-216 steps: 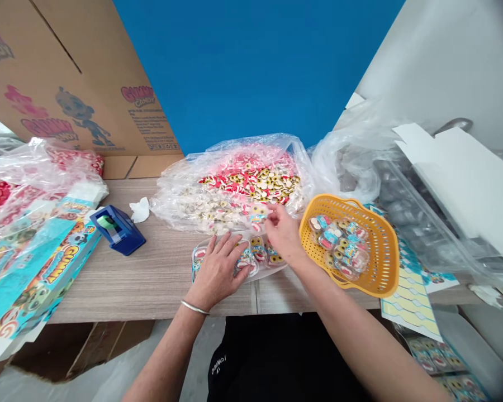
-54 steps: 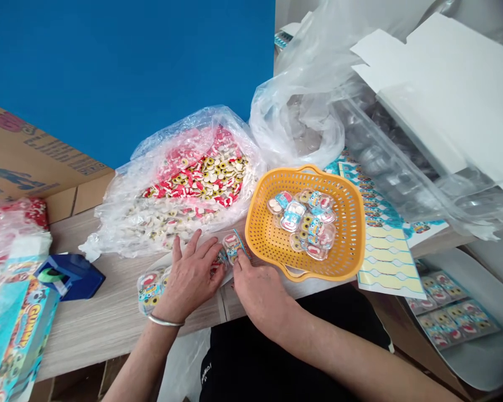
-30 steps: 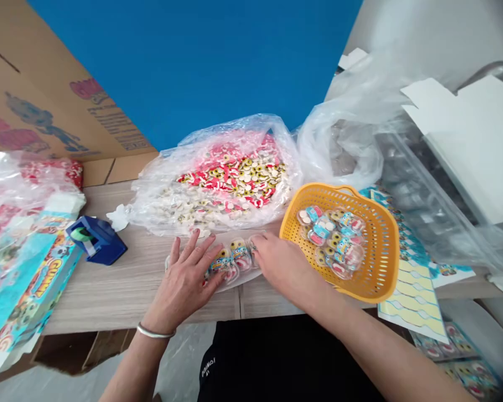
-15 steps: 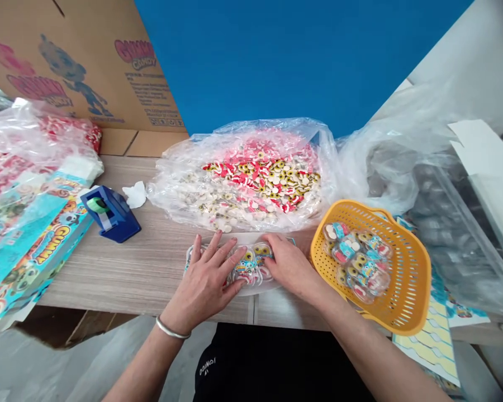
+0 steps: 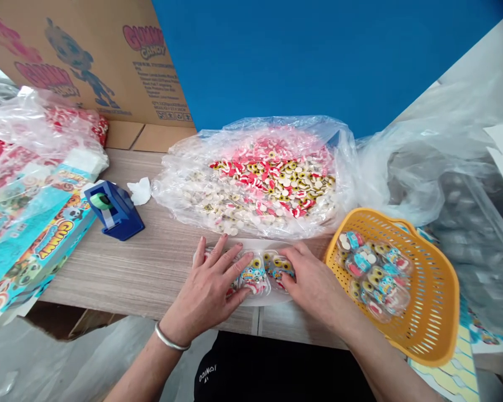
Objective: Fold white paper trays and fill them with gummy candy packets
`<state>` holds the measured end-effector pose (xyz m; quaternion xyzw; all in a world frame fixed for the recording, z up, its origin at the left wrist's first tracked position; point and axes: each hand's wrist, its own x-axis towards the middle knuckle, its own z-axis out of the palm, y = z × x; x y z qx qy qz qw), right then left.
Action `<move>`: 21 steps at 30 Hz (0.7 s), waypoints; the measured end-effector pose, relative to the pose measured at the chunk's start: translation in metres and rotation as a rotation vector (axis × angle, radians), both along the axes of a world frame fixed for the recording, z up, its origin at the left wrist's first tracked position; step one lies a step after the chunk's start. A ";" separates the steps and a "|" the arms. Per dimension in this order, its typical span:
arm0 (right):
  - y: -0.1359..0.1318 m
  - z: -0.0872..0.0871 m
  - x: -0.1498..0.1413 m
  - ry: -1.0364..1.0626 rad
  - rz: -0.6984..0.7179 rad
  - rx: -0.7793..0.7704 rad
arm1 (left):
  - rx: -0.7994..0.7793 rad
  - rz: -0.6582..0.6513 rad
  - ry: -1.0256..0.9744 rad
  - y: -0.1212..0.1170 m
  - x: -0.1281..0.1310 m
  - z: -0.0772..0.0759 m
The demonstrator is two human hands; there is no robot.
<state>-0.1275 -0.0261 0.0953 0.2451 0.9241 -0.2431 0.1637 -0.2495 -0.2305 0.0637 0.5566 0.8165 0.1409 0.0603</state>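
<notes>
A clear blister tray of gummy candies (image 5: 257,273) with a printed label lies at the wooden table's near edge. My left hand (image 5: 209,290) rests flat on the tray's left part, fingers spread. My right hand (image 5: 314,282) presses on the tray's right end with its fingers curled down onto it. Behind the tray sits an open plastic bag of loose red, white and yellow gummies (image 5: 264,181). To the right stands a yellow perforated basket (image 5: 433,312) that holds several sealed candy packs (image 5: 373,271).
A blue tape dispenser (image 5: 113,209) stands at the left. Printed Gummy boxes (image 5: 33,240) and bagged candy lie at the far left. A brown carton (image 5: 79,61) leans at the back. Crumpled clear plastic with empty trays (image 5: 465,223) fills the right side.
Both hands stay on the blister tray and have shifted slightly along it. The camera view has swung, so the basket sits further right in the picture.
</notes>
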 end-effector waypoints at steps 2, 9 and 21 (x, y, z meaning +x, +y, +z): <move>0.000 0.001 -0.001 -0.042 0.021 0.040 | -0.005 -0.007 -0.003 0.000 0.000 -0.001; 0.000 -0.005 -0.013 0.023 0.089 -0.013 | 0.002 -0.013 -0.007 0.000 -0.001 -0.001; -0.024 -0.026 -0.010 0.008 -0.031 0.164 | 0.020 -0.052 -0.030 0.006 0.002 0.007</move>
